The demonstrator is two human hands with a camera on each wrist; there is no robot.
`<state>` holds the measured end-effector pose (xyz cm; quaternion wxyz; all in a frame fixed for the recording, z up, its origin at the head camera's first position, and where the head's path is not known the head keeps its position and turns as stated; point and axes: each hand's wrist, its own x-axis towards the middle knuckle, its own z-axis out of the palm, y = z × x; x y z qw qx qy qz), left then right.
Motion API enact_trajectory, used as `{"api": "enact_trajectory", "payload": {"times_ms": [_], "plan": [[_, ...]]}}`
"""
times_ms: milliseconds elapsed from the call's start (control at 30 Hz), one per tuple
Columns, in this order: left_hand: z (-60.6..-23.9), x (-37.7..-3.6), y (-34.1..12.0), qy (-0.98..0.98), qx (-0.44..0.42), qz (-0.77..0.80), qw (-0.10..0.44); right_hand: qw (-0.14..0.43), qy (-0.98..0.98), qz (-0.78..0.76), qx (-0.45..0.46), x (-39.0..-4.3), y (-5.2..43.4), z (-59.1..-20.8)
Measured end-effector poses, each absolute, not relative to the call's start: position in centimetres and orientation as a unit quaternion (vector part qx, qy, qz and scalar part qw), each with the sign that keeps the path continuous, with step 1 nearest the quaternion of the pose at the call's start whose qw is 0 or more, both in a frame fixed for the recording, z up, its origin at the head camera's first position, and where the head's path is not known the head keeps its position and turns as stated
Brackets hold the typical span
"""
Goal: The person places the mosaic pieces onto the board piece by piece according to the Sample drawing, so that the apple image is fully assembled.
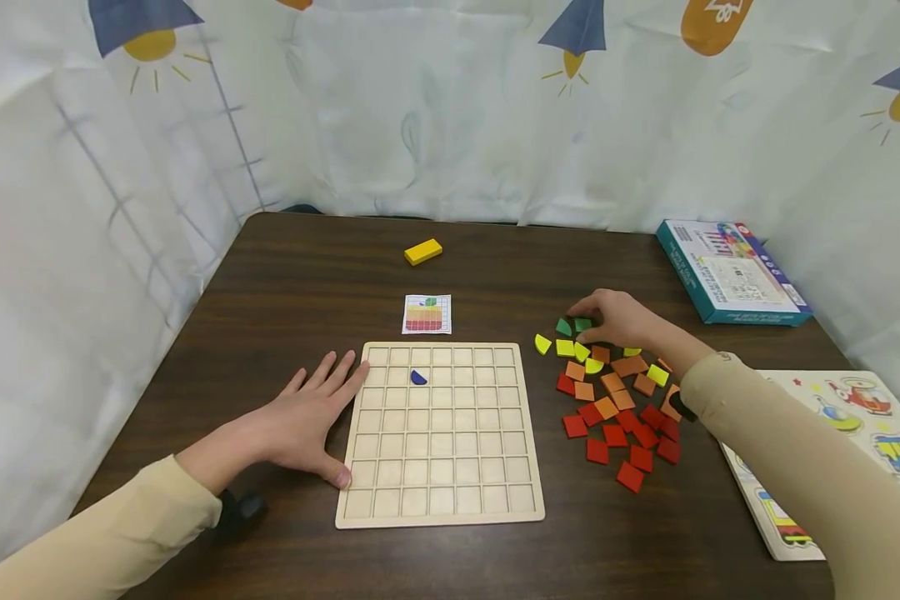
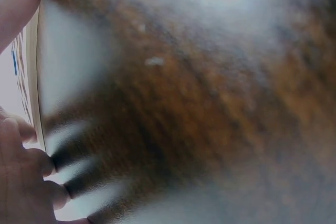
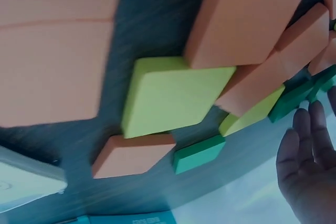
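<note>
Your left hand lies flat on the dark wooden counter, fingers straight and spread in a wide grip that holds nothing. Its fingertips and thumb touch the left edge of the wooden grid board. The left wrist view shows that same edge beside your fingers, the rest blurred.

The board sits square in front of you, its near edge close to the counter's front edge. One blue piece lies in a cell near the upper left; the other cells show bare wood.

Your right hand rests over the far end of the pile of coloured tiles, just right of the board, with its fingers bent down onto the green tiles. Whether the grip pinches one you cannot tell; the right wrist view shows only green, yellow-green and orange tiles up close, with fingers near them. A narrow strip of bare counter separates the pile from the board's right edge.

Beyond the board lies a small pattern card, and farther back a yellow block, with open counter around both. A teal box sits at the far right, and a vehicle puzzle board overhangs the right edge under your sleeve.
</note>
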<state>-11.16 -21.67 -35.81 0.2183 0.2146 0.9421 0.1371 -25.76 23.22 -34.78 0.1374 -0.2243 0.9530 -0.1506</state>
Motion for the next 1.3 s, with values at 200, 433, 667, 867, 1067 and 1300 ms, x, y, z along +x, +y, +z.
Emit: {"api": "enact_trajectory", "payload": {"times_ms": [200, 433, 667, 867, 1067, 1300], "plan": [[-35.8, -11.0, -21.7, 0.941, 0.216, 0.138, 0.22, 0.145, 0.948, -0.151, -0.238, -26.1, 22.3, -34.8], [-35.7, -11.0, -21.7, 0.941, 0.216, 0.14, 0.221, 0.144, 0.958, -0.145, -0.201, -26.6, 21.0, -35.1], [-35.6, -11.1, -21.7, 0.941, 0.211, 0.139, 0.226, 0.138, 0.957, -0.151, -0.204, -26.4, 20.9, -35.1], [-35.7, -11.2, -21.7, 0.941, 0.21, 0.136, 0.227, 0.131, 0.959, -0.146, -0.206, -26.5, 20.9, -35.2], [-35.5, -11.1, -21.7, 0.941, 0.214, 0.137, 0.223, 0.134, 0.955, -0.154, -0.213, -26.4, 20.7, -35.1], [-35.6, -11.0, -21.7, 0.94, 0.217, 0.141, 0.221, 0.134, 0.951, -0.163, -0.226, -26.4, 20.7, -35.3]]}}
